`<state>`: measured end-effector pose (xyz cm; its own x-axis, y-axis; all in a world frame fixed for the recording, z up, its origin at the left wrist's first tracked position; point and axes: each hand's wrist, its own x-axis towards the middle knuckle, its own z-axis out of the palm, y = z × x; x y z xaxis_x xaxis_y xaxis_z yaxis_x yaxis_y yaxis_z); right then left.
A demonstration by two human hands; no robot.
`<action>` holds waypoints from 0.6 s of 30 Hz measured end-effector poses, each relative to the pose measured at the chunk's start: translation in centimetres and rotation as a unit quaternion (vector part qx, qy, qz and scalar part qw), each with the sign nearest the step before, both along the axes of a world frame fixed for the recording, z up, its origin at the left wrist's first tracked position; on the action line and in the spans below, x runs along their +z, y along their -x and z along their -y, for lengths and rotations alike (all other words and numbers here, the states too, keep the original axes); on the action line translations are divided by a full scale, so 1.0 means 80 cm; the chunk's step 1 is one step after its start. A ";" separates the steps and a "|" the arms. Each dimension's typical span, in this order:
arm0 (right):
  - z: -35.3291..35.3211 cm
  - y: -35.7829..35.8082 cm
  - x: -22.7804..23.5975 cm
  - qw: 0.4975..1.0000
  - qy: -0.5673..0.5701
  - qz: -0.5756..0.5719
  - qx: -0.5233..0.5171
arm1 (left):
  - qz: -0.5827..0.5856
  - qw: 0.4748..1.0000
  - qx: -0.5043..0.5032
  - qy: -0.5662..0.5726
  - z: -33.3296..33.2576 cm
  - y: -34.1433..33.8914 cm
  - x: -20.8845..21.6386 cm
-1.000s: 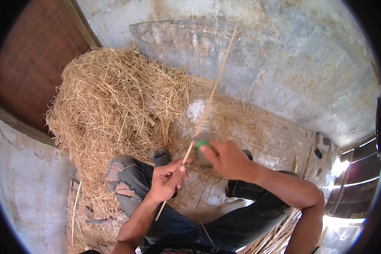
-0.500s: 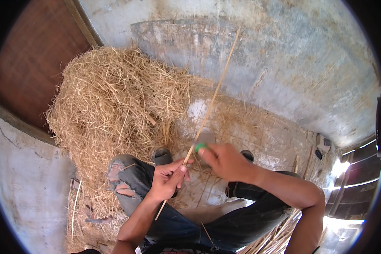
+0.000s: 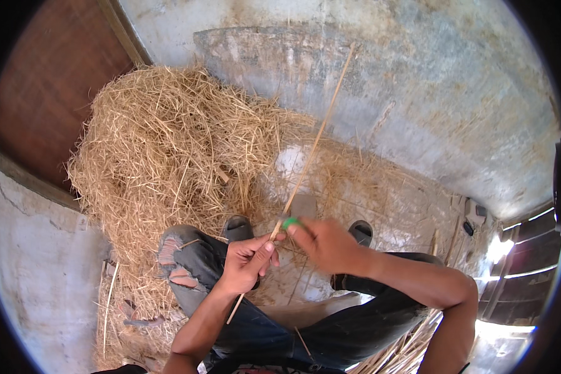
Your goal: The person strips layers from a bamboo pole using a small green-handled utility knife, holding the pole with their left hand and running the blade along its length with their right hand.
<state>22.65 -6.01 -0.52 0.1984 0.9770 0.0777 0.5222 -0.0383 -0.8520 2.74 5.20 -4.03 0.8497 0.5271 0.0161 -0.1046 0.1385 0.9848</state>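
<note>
My left hand (image 3: 249, 265) pinches a long thin strip of wood or bamboo (image 3: 316, 144) between thumb and fingers. The strip slants from above my lap up toward the far wall, with its short lower end sticking out below the hand. Just right of it, my right hand (image 3: 333, 246) is closed around a small green-handled tool (image 3: 290, 223), pressed near the strip a little above my left fingers. Motion blurs this hand, and the tool's working end is mostly hidden, so its kind is unclear.
A big heap of shavings (image 3: 168, 143) rises at the left against the wall (image 3: 417, 81). On the floor between my sandalled feet lies a grey block (image 3: 303, 204). A bundle of strips (image 3: 396, 355) rests beside my right thigh. Small dark objects (image 3: 474, 215) sit far right.
My right hand and the green-handled tool have shifted slightly down and left along the strip, toward my left hand. The left hand and the strip have hardly moved.
</note>
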 end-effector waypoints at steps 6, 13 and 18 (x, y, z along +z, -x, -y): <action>0.006 0.004 0.013 0.998 0.045 -0.015 0.037 | -0.016 1.000 -0.002 -0.013 -0.003 -0.001 0.002; -0.011 -0.024 0.014 0.999 0.003 0.022 -0.046 | -0.030 0.999 0.014 -0.015 0.001 -0.002 0.005; 0.000 -0.008 0.019 0.998 0.049 -0.025 0.023 | -0.026 0.999 0.025 -0.024 0.004 -0.003 0.007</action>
